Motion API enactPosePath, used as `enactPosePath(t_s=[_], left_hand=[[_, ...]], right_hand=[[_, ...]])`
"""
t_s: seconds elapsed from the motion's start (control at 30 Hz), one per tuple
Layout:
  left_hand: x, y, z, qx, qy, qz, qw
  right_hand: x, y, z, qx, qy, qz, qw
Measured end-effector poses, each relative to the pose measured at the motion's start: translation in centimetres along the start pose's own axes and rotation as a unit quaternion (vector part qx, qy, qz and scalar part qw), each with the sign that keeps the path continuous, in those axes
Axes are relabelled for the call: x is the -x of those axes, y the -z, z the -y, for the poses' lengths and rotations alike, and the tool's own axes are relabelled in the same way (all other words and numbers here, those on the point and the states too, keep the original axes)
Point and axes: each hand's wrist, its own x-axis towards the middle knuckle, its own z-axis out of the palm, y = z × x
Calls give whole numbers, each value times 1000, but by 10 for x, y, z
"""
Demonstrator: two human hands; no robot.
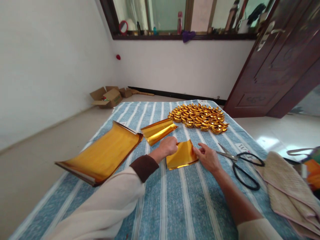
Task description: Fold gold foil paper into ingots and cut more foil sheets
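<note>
A small sheet of gold foil paper point(182, 156) lies between my hands on the striped cloth. My left hand point(168, 146) is closed at its upper left edge, the fingertips partly hidden. At the right edge, my right hand point(207, 156) grips the same sheet between thumb and fingers. Beyond my left hand rests a second, narrower gold sheet point(159, 130), slightly curled. A larger stack of gold foil paper point(105, 151) is farther left. Many folded gold paper ingots point(198, 117) sit in a cluster at the far right part of the cloth.
Black-handled scissors point(236, 158) lie partly spread to the right of my right hand. A folded beige cloth point(285, 186) is at the right edge. Cardboard boxes point(107, 96) stand on the floor beyond the striped cloth point(150, 206), and a brown door point(265, 63) is at the right.
</note>
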Motion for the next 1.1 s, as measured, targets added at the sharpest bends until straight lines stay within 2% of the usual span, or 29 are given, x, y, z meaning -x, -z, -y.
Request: enactPosePath(t_s=[0.23,0.33,0.43,0.6,0.77,0.87,0.97,1.03,1.1], left_hand=[[3,-7,8,16,20,-2,1000],[4,-3,14,63,35,13,997],[6,5,23,145,21,46,988],[17,14,40,322,-26,122,939],[34,16,53,414,2,166,895],[37,28,66,439,37,142,886],[27,54,95,449,84,80,886],[14,74,123,441,126,22,888],[-2,90,151,417,172,-32,892]], right_hand=[[-14,-18,-1,-20,-27,13,999],[-13,-20,2,-58,-24,38,997],[-9,-16,9,-130,-5,72,989],[-7,-5,24,-311,-3,145,939],[-8,-8,32,-374,-29,139,917],[-6,-17,30,-375,-54,117,918],[-5,-27,24,-297,-39,80,951],[-6,-37,23,-186,40,66,979],[-10,-50,28,-66,159,57,983]])
